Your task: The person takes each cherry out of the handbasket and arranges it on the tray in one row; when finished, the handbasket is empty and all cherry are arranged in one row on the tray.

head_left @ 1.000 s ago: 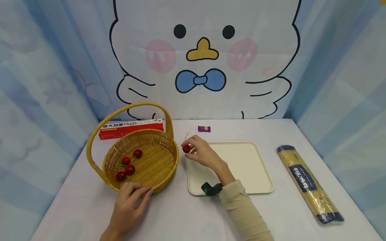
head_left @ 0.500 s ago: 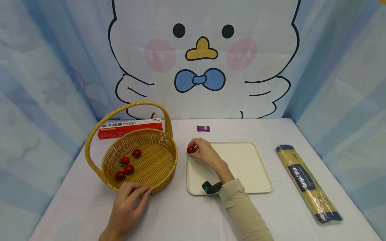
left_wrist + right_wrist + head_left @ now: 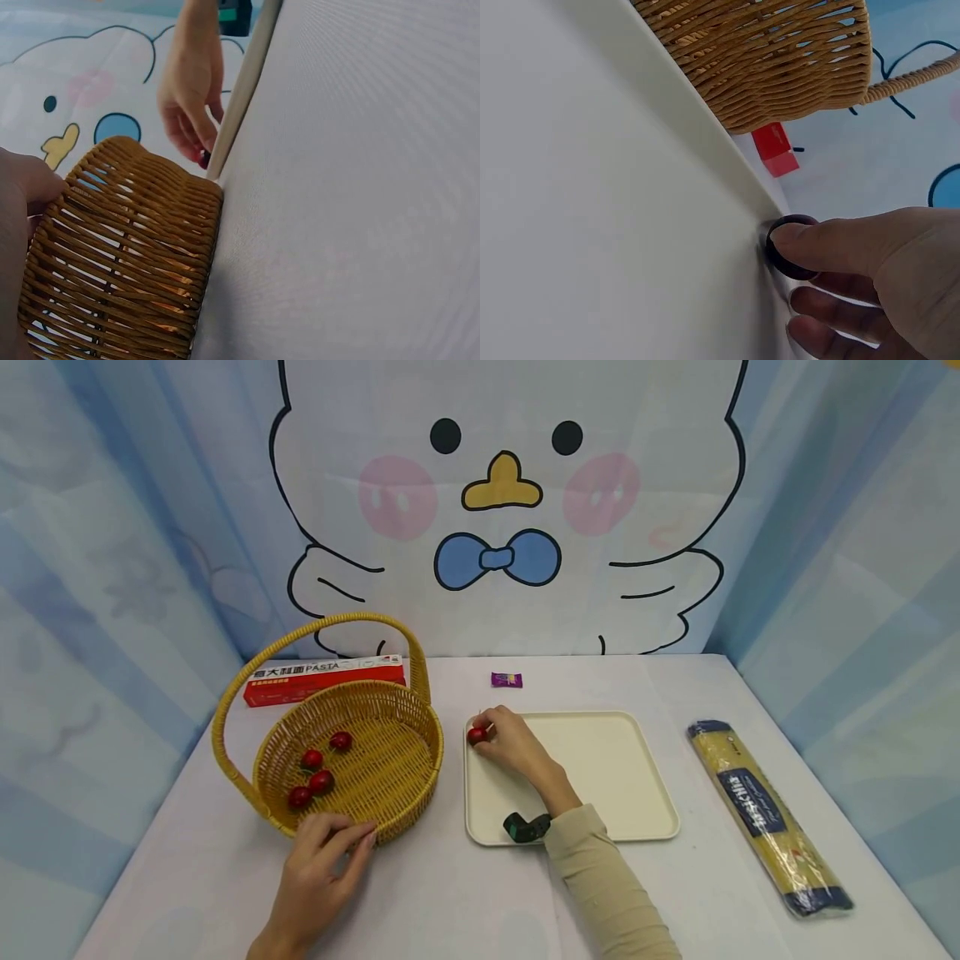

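My right hand point(image 3: 517, 750) pinches a dark red cherry point(image 3: 476, 736) between thumb and fingers, at the far left corner of the cream tray point(image 3: 630, 777). In the right wrist view the cherry point(image 3: 791, 259) sits against the tray's surface point(image 3: 630, 225). To the left stands a yellow wicker basket point(image 3: 390, 760) with a tall handle. Several cherries point(image 3: 322, 782) lie in its left half. My left hand point(image 3: 315, 877) holds the basket's near rim; the left wrist view shows fingers at the top of the woven wall point(image 3: 127, 255).
Behind the basket lies a red and white pasta box point(image 3: 322, 681). A small purple packet point(image 3: 506, 680) is beyond the tray. On the right rests a long bag of pasta point(image 3: 768, 818). A patterned curtain point(image 3: 495, 610) closes off the table's back.
My right hand has carried the cherry rightward from beside the basket rim, then lowered it slightly into the tray's corner. The left hand keeps its place on the basket.
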### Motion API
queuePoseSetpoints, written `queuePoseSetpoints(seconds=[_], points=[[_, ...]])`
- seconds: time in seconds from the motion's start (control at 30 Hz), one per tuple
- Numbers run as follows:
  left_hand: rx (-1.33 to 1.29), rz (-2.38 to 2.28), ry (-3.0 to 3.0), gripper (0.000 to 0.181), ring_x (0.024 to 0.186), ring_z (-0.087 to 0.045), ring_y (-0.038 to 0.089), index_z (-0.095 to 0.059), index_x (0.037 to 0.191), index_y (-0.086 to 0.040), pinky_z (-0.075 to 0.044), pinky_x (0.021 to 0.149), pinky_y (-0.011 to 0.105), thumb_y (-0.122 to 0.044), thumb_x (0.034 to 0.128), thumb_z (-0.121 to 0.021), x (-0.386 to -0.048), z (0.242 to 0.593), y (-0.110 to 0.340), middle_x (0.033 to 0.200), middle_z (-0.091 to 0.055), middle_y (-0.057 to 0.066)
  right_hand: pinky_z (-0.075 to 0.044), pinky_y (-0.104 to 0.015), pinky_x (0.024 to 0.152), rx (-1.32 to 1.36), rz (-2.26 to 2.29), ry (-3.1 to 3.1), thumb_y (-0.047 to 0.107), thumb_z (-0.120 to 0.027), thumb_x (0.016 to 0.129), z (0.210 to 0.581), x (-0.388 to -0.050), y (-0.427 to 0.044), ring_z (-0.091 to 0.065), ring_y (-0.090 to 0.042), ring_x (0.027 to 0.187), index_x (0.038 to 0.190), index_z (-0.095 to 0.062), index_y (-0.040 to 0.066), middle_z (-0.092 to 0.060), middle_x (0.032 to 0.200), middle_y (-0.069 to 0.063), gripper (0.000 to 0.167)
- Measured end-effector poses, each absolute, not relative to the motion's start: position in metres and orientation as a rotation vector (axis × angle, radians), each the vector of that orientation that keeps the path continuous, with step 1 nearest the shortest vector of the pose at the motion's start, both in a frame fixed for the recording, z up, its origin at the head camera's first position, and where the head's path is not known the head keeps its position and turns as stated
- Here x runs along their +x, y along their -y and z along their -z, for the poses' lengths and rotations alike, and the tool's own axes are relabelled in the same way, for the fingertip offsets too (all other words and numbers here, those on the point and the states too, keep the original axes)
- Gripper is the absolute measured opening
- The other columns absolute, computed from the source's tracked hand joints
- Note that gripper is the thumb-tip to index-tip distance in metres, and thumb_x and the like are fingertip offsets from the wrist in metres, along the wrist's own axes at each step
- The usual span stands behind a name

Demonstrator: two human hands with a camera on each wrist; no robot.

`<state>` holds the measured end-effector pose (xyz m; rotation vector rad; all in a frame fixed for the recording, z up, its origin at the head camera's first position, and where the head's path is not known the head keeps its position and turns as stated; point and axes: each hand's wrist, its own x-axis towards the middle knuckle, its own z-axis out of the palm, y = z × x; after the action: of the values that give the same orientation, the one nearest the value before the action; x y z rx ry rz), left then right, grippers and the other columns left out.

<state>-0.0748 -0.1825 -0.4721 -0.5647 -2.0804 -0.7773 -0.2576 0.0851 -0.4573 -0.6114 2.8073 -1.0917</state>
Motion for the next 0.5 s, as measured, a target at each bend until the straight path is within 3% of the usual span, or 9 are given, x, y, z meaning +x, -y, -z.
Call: queuePoseSetpoints(seconds=[0.5], points=[[-0.571,0.777,2.081,0.04,0.081,-0.052,0.015,-0.078,0.089,-0.005,-0.039,0.075,0.024,-0.035,0.1025,-0.055,-0.0745,0.472,0.1835,0.086,-0.062,0.001,-0.052,-0.039,0.091,-0.593,1.097,-2.816,0.01,-0.075,0.087,0.4606,-0.2571,-0.0882,-0.062,-0.024,0.101,0.121,-0.065,0.006,-0.064,0.115,-0.011,0.036]])
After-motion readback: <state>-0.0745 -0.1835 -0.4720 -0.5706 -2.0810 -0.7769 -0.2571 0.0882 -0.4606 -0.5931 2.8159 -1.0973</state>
